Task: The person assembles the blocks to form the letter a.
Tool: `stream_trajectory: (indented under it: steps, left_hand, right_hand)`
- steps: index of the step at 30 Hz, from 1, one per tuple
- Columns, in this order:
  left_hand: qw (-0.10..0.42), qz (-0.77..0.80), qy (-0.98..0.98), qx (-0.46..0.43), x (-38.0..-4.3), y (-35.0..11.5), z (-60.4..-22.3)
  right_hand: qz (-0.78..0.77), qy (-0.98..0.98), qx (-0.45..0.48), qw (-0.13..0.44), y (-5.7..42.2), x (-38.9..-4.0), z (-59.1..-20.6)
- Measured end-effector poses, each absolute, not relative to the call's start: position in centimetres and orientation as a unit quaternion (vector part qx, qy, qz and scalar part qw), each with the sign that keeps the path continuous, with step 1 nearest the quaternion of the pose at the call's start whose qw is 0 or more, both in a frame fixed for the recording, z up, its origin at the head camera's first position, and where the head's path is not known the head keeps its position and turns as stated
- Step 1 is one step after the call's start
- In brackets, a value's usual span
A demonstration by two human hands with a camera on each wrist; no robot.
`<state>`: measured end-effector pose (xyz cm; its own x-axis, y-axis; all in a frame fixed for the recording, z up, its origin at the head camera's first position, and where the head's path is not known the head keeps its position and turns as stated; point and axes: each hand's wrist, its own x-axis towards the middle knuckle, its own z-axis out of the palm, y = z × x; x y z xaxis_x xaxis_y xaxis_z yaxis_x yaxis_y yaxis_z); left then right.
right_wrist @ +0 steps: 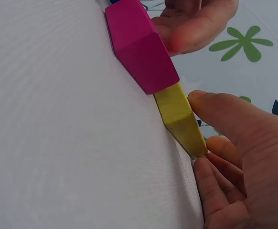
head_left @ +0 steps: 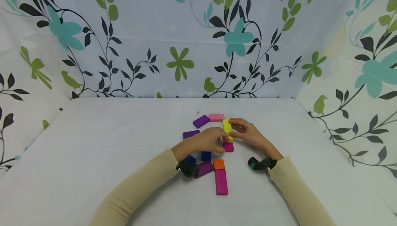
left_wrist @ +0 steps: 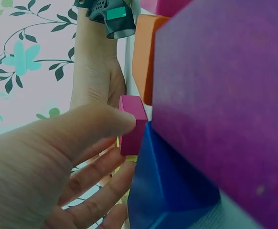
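Observation:
In the head view my right hand [head_left: 248, 133] holds a yellow block [head_left: 227, 128] lying flat, thumb by its near end and fingers by its far end. The right wrist view shows the thumb [right_wrist: 215, 107] against the block's edge. My left hand [head_left: 211, 139] reaches over from the left to a short magenta block [head_left: 228, 147] that meets the yellow block's near end. In the left wrist view the left thumb [left_wrist: 117, 119] lies on this magenta block [left_wrist: 133, 126], with the fingers [left_wrist: 101, 191] curved beyond it beside the yellow one.
A pink block [head_left: 216, 117] and a purple block [head_left: 201, 121] lie beyond the hands. Another purple block [head_left: 190, 134] is partly behind the left hand. Blue blocks [head_left: 206, 156], a dark purple block [head_left: 204, 169], an orange block [head_left: 219, 164] and a long magenta block [head_left: 221, 182] lie nearer.

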<state>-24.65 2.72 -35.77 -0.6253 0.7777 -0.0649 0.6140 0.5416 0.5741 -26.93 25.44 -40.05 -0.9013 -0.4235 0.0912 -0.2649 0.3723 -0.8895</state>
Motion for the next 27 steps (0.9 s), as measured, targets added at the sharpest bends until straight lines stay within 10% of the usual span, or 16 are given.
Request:
stream_trajectory:
  steps: [27]
  left_hand:
    - [0.141, 0.280, 0.861, 0.400, -25.32, 3.03, -36.15]
  right_hand:
    - [-0.529, 0.815, -0.224, 0.075, 25.68, -27.05, -40.25]
